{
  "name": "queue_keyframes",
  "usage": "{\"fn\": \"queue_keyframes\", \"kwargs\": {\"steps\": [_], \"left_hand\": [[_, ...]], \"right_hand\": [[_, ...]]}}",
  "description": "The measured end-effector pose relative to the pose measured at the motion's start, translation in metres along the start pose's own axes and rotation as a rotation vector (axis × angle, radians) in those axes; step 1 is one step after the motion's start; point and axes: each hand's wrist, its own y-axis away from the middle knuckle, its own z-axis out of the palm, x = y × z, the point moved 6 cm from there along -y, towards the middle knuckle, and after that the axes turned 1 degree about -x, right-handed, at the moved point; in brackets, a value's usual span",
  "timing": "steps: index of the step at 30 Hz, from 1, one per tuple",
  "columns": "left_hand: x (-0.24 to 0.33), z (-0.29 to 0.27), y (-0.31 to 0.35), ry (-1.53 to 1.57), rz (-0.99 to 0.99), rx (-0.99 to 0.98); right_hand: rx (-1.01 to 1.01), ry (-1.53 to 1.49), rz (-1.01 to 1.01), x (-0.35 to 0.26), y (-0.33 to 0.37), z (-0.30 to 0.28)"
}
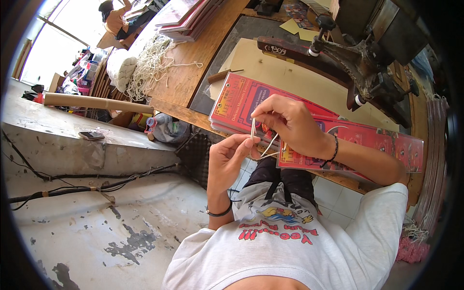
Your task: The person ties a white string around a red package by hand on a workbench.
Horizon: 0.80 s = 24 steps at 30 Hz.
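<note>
A white cord (pixel 253 126) runs upright between my hands, pinched at its lower part by my left hand (pixel 231 157) and at its top by my right hand (pixel 295 126). Loops of the same cord hang beside my left fingertips and reach toward the corner of a red laminated menu card (pixel 377 142). That card lies under my right wrist and forearm, at the table's near edge. Beyond my hands sits a stack of similar red laminated cards (pixel 231 99). Whether the cord is knotted between my fingers is too small to tell.
A loose heap of white cords (pixel 152 65) and more stacked sheets (pixel 186 19) lie on the wooden table (pixel 200 58). A dark metal machine (pixel 345 58) stands at the far right. Left are a cardboard tube (pixel 96 102), plastic bottle (pixel 166 128) and phone (pixel 91 136). Another person (pixel 121 21) sits far off.
</note>
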Motion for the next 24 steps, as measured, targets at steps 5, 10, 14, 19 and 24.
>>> {"fn": "queue_keyframes", "kwargs": {"steps": [5, 10, 14, 19, 24], "left_hand": [[-0.002, 0.005, 0.001, -0.023, -0.001, 0.007], [0.000, 0.002, -0.002, -0.039, 0.100, 0.168], [0.002, -0.001, -0.004, -0.032, 0.138, 0.216], [0.002, -0.001, -0.004, 0.024, 0.132, 0.241], [0.006, 0.001, -0.008, -0.054, 0.095, 0.181]], "right_hand": [[0.075, -0.026, -0.007, 0.006, -0.002, -0.005], [-0.049, -0.126, 0.113, 0.008, -0.002, -0.003], [-0.106, -0.039, -0.046, 0.002, -0.003, 0.000], [-0.146, 0.013, -0.140, -0.001, -0.001, 0.004], [-0.199, 0.065, -0.136, -0.001, 0.002, 0.007]]}}
